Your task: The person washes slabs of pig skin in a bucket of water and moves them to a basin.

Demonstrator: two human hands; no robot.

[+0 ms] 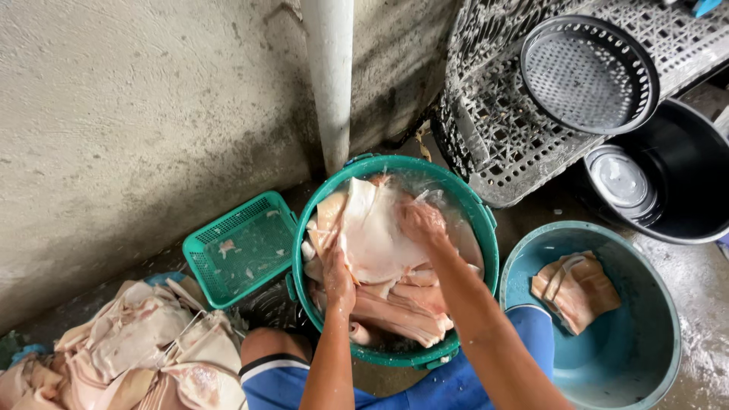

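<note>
Green tub (486,228): round, plastic, on the wet floor against a concrete wall; filled with water and pale slabs of raw pork skin.

Pork skin sheet (372,235): large, whitish, lifted at the top of the pile inside the tub, between both hands.

Left hand (338,277): at the sheet's lower left edge, fingers curled and closed on the skin.

Right hand (421,222): on the sheet's upper right edge, fingers bent and gripping it.

Teal basin (653,342): to the right of the right hand, holding one folded slab (575,291).

Green basket (239,247): rectangular, perforated, just left of the left hand, with a few scraps inside.

Heap of pork skin (144,349): on the floor, further left of and below the left hand.

Grey crate (501,129), round black sieve (588,74) and black pot (683,175): beyond the right hand.

White pipe (330,76): upright on the wall behind the tub.
</note>
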